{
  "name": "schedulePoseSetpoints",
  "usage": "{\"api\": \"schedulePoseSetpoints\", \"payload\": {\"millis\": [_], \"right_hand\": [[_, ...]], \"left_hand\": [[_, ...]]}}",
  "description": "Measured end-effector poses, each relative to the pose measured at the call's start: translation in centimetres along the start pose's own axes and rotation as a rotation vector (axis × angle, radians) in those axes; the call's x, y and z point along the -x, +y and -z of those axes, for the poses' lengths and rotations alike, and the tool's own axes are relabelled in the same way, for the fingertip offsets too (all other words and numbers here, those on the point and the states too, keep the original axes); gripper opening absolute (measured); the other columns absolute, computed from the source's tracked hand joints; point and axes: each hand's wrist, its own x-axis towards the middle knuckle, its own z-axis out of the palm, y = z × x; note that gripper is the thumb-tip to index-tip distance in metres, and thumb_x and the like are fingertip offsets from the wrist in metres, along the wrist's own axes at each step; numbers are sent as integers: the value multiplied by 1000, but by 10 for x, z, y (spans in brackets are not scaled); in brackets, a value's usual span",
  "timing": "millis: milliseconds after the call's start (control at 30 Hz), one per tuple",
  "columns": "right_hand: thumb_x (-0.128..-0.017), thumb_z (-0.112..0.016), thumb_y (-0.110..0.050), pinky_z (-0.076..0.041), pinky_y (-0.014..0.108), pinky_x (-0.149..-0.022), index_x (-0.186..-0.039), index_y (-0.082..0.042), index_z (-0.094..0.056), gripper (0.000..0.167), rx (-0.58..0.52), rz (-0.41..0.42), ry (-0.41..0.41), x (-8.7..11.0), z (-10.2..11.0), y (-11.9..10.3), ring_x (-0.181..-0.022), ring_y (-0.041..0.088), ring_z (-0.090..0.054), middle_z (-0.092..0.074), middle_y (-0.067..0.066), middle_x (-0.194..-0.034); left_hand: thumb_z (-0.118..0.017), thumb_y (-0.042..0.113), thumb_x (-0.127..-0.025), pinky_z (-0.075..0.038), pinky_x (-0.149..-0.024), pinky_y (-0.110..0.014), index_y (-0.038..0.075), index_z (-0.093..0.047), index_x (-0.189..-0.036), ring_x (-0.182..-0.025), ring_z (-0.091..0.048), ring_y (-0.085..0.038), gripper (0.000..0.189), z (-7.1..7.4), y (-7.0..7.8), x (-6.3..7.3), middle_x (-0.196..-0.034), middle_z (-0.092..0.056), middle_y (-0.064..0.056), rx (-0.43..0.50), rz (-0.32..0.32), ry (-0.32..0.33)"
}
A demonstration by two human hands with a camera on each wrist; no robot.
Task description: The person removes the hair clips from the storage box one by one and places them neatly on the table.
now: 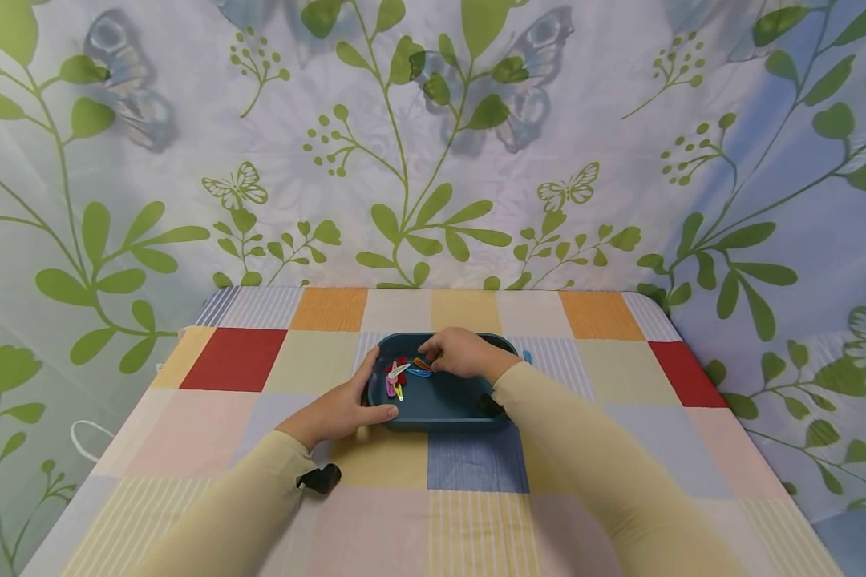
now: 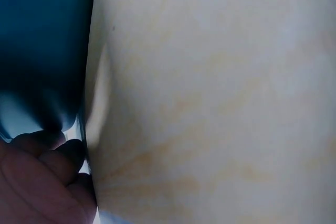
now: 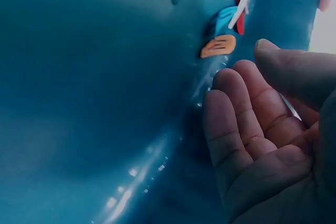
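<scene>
A dark teal tray (image 1: 443, 423) stands on the table with several snap hair clips inside. My left hand (image 1: 339, 410) holds its left end, fingers along the side and thumb at the front corner; in the left wrist view its curled fingers meet the tray's wall. Over the tray is my right hand (image 1: 465, 353), its fingers loosely bent with nothing seen between them. Just beyond those fingertips lies an orange hair clip (image 3: 219, 45), beside a blue clip (image 3: 224, 19). White (image 1: 398, 370), pink (image 1: 390, 388) and yellow (image 1: 399, 392) clips and red ones cluster at the left.
A blue object (image 1: 528, 357) lies just outside the tray's right side. Under everything is a patchwork cloth (image 1: 476, 537) on the table. A leaf-patterned curtain (image 1: 274, 176) hangs behind. Black wrist straps (image 1: 321, 479) show at the sleeves.
</scene>
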Motion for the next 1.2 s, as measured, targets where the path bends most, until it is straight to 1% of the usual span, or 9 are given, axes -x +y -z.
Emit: {"api": "schedulePoseSetpoints", "payload": {"millis": [233,400,533,633,833,1000,1067,1133,1200], "right_hand": [[-102,-68,-9,-57,41,-101,-144,-10,-65,43,17,-23,-23,-2,-5,0,-122,25,-68,-75,7,-127],[-102,-68,-7,-57,40,-102,-143,-11,-66,42,36,-24,-45,-5,-8,-1,-120,24,-69,-75,5,-126],[-102,-67,-5,-56,39,-103,-141,-14,-69,40,68,-6,-64,-7,-11,-1,-117,21,-69,-76,2,-123],[-102,-66,-4,-56,38,-102,-140,-14,-70,39,83,2,-77,-9,-12,-1,-115,18,-69,-76,1,-120],[-101,-69,-8,-57,36,-97,-134,-12,-73,33,122,5,-86,-10,-15,-2,-100,15,-68,-76,0,-107],[-99,-71,-6,-56,37,-100,-136,-9,-71,37,110,2,-97,-8,-15,-4,-100,14,-67,-76,1,-107],[-99,-72,-7,-57,36,-97,-139,-9,-70,40,103,-1,-94,-8,-14,-3,-97,14,-66,-75,0,-105],[-99,-72,-9,-56,33,-89,-141,-8,-68,42,100,-4,-91,-7,-14,-2,-90,13,-64,-74,-1,-99],[-99,-73,-12,-53,30,-81,-142,-8,-67,43,105,-7,-86,-8,-14,0,-82,13,-60,-70,-2,-91]], "left_hand": [[-76,55,-92,-29,-124,-66,43,6,-168,-156,-33,-37,113,-2,0,-1,-175,-23,-11,-6,13,4],[-76,55,-92,-30,-124,-65,43,6,-168,-155,-35,-36,113,-2,0,0,-175,-23,-11,-15,9,11],[-76,54,-93,-31,-124,-64,41,7,-169,-154,-37,-36,113,-1,0,0,-175,-23,-11,-22,3,13],[-76,54,-93,-31,-124,-63,41,7,-169,-154,-36,-36,113,-1,-1,1,-176,-21,-11,-21,0,11],[-76,55,-93,-30,-124,-65,42,7,-168,-155,-34,-36,113,-1,-1,0,-176,-20,-10,-22,11,10],[-76,55,-92,-29,-124,-65,41,6,-169,-154,-34,-36,113,-1,-1,0,-176,-21,-10,-19,18,11],[-76,55,-92,-29,-124,-65,42,6,-169,-154,-35,-36,113,-2,-1,0,-175,-23,-10,-16,19,13],[-77,56,-91,-30,-124,-66,43,5,-168,-153,-36,-36,113,-2,-1,-1,-174,-24,-10,-16,21,15],[-77,56,-91,-30,-124,-65,44,5,-168,-153,-37,-36,113,-2,-1,-1,-174,-25,-10,-16,21,18]]}}
